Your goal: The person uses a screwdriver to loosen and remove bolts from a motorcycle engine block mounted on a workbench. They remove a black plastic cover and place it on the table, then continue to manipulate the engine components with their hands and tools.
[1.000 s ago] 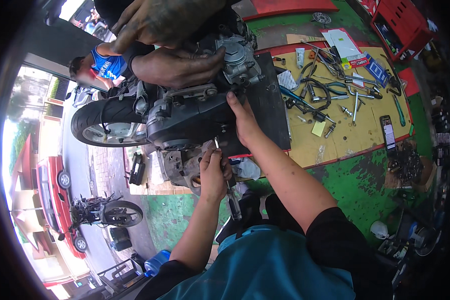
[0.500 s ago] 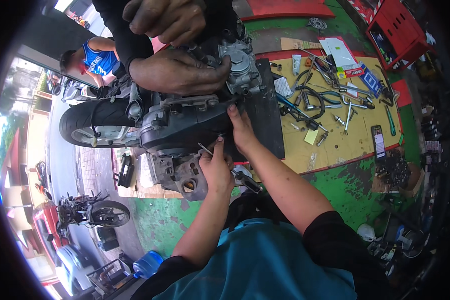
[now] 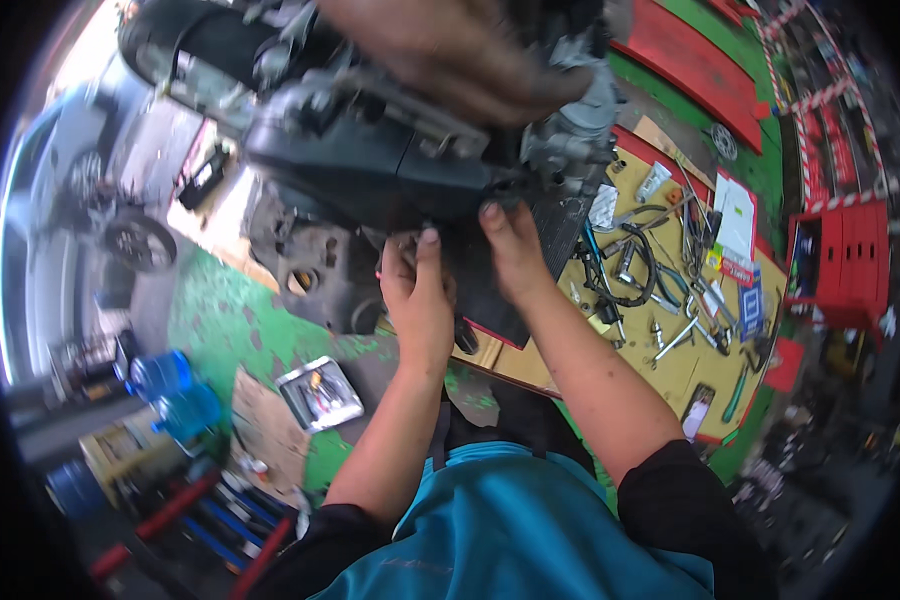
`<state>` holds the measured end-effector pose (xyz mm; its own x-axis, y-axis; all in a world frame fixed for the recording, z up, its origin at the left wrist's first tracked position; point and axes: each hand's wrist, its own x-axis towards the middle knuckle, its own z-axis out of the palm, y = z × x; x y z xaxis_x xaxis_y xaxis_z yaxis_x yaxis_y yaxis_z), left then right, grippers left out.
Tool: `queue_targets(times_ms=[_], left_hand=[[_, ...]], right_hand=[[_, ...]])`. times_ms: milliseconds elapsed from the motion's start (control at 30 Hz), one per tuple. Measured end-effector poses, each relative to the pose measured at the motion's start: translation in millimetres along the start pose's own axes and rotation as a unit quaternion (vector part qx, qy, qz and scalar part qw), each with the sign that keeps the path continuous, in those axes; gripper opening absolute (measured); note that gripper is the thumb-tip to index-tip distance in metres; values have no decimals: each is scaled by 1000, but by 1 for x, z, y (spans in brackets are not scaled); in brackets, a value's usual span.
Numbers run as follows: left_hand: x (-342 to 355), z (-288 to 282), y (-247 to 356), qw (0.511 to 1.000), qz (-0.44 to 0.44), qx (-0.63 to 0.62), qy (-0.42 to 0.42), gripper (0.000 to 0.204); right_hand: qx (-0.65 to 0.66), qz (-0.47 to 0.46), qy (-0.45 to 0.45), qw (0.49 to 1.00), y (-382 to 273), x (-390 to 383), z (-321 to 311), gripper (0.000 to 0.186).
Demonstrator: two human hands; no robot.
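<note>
A dark engine unit with a long black cover (image 3: pixel 370 165) lies in front of me, its lower edge facing my hands. My left hand (image 3: pixel 420 290) is closed around a screwdriver, whose dark handle (image 3: pixel 465 335) shows below the palm; its tip cannot be made out. Beside it, my right hand (image 3: pixel 515 255) holds the cover's lower edge near its right end, thumb up and most fingers hidden. A grey metal casing (image 3: pixel 315 265) sits below the cover, left of my left hand. Another person's hand (image 3: pixel 460 60), smeared by motion, reaches over the engine from the far side.
To the right, several pliers, wrenches and a looped black cable (image 3: pixel 650 265) lie on cardboard (image 3: pixel 580 355). A phone (image 3: pixel 698 405) rests near its edge. A metal tray (image 3: pixel 320 395) with small parts is at lower left, near blue water bottles (image 3: pixel 175 390). A red cabinet (image 3: pixel 840 255) stands far right.
The whole view has swung, bringing the tray into sight. My hands remain at the cover's lower edge. The screwdriver's tip no longer shows. The other person's hand has moved across the engine.
</note>
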<state>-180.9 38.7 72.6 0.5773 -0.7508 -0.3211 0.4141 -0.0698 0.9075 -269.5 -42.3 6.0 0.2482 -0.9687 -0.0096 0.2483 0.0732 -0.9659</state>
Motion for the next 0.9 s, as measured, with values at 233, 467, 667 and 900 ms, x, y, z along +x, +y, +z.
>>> queue_targets(times_ms=[233,467,667,900], left_hand=[[5,-7,-15,998,22,-37,38,32],[-19,-38,-19,996,23,-51,64,25],[-7,-33,-17,993,-67,-93,12,17],[14,-40,-11,990,-77,-115,-34,22]], right_hand=[[207,-21,-103,973,1,18,7,72],[105,-56,-90,989,-4,4,17,66],[-21,-86,-85,992,1,1,11,61],[-220,-127,-31,967,6,0,-7,54]])
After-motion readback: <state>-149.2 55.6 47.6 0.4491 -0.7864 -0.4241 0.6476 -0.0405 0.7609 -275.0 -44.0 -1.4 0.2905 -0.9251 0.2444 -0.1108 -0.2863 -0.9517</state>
